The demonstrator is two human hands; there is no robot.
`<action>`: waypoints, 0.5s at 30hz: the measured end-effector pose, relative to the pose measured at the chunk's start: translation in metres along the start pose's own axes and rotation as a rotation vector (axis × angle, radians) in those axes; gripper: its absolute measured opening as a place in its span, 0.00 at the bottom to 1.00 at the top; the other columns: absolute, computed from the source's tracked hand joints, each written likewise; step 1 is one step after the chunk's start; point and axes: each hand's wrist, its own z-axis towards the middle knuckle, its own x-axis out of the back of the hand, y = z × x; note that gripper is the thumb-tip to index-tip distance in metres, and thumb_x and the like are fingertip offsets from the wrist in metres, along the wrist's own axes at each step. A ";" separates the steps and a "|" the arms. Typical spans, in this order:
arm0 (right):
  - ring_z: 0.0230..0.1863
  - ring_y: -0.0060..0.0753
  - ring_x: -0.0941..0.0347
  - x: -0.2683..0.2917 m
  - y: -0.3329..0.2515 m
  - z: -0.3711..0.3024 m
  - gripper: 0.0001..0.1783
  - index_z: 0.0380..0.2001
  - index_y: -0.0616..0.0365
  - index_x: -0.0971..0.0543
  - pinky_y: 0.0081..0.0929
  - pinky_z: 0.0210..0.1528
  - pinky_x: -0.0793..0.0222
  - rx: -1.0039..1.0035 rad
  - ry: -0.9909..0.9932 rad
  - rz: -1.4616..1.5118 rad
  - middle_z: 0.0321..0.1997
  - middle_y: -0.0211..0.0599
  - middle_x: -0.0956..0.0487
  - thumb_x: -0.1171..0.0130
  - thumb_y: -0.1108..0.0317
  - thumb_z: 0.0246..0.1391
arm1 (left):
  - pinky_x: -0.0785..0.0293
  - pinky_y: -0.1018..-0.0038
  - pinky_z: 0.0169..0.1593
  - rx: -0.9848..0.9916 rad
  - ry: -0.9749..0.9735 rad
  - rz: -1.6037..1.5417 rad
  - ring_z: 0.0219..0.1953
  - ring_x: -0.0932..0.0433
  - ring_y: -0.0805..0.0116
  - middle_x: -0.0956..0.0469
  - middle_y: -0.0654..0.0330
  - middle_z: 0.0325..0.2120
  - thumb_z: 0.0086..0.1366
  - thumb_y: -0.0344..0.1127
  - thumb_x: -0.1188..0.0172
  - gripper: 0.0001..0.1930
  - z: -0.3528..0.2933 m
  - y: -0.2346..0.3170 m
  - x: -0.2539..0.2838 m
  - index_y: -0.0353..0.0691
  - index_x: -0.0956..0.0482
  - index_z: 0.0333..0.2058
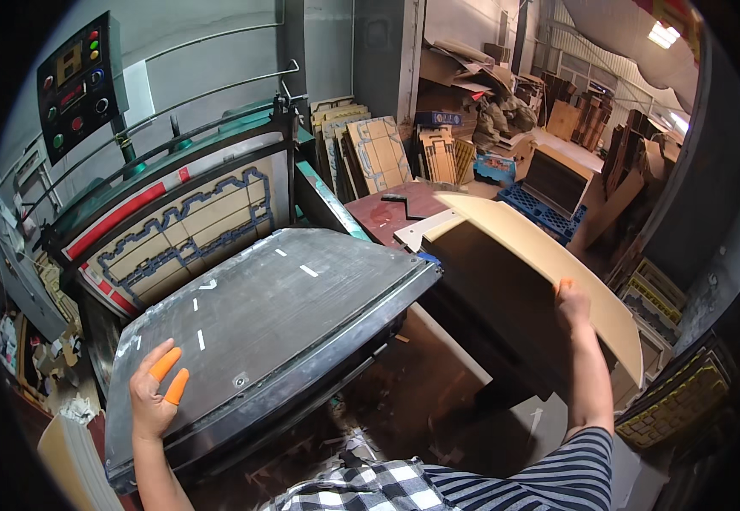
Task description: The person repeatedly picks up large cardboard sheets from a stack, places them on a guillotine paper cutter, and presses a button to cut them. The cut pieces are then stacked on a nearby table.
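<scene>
My left hand (155,393), with orange finger covers on two fingers, rests flat and open on the near left corner of a dark metal platen (276,307) that tilts toward me. My right hand (571,305), also with an orange fingertip cover, grips the edge of a large tan cardboard sheet (523,247) lifted at an angle over a stack of brown cardboard (489,298) to my right. Behind the platen stands the machine's upright die board (183,226) with blue-lined cutting shapes.
A control panel (79,85) with coloured buttons hangs at upper left. Die boards and cardboard piles (378,153) lean against the back wall. A blue pallet (544,213) lies beyond the sheet. Yellow crates (676,400) sit at right. Cardboard scraps (55,358) litter the left floor.
</scene>
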 end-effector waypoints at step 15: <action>0.52 0.51 0.28 0.124 -0.318 0.070 0.23 0.55 0.61 0.28 0.43 0.57 0.33 0.693 -0.203 0.751 0.50 0.50 0.24 0.47 0.70 0.55 | 0.62 0.45 0.68 -0.149 0.089 0.474 0.71 0.57 0.49 0.48 0.58 0.68 0.56 0.56 0.37 0.39 -0.009 0.008 -0.002 0.49 0.37 0.63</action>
